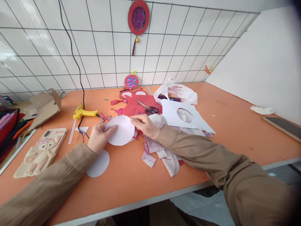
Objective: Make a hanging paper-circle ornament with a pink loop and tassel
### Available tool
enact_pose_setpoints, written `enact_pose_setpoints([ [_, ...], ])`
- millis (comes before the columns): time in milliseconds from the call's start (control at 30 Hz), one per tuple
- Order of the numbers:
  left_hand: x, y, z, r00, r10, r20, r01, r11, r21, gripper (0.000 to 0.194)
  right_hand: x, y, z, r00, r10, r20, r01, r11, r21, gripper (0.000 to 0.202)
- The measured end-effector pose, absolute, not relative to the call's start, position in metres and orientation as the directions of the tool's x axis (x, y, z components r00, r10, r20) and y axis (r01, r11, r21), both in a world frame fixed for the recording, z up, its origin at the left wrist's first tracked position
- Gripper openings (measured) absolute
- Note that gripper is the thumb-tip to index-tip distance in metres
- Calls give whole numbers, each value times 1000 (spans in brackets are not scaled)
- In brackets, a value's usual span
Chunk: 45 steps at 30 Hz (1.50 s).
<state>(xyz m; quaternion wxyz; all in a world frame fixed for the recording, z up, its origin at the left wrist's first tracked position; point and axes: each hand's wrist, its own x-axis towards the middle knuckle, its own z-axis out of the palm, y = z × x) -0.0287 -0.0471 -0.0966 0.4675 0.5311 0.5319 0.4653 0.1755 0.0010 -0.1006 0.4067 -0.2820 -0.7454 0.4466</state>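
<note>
Between my two hands, above the table, is a white paper circle [121,133]. My left hand [100,135] pinches its left edge, thumb on top. At the upper right edge, my right hand [145,125] grips it between thumb and fingers. Part of another white piece with pink marks shows behind the circle's lower right. A second paper circle [100,164] lies on the table below my left hand, partly under the sleeve. Patterned cloth scraps [155,147] lie beneath my right forearm. Scissors [150,109] rest on red sheets [131,106] beyond my hands.
A yellow glue gun [86,112] with a black cord stands left of centre. A phone in a bear case [42,152] and a cardboard box [47,105] are on the left. White paper with a round hole [197,121] and a plastic bag [181,92] lie to the right.
</note>
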Motion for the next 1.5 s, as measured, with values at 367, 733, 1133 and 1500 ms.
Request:
enact_pose_setpoints([
  [367,-27,-49,-105,-74,993,95,199,-79,977,39,181,13,-116,-560,734,384,331,623,-709,48],
  [733,-29,-48,-111,-22,999,-36,184,39,982,44,181,11,-112,-555,787,272,359,521,-775,46],
  [1133,-25,-47,-109,19,992,-127,142,123,982,45,172,78,-29,-527,769,362,670,638,-380,13],
  [1500,-23,-47,-105,36,995,-95,154,89,984,44,138,169,-67,-570,817,83,801,576,-164,7],
])
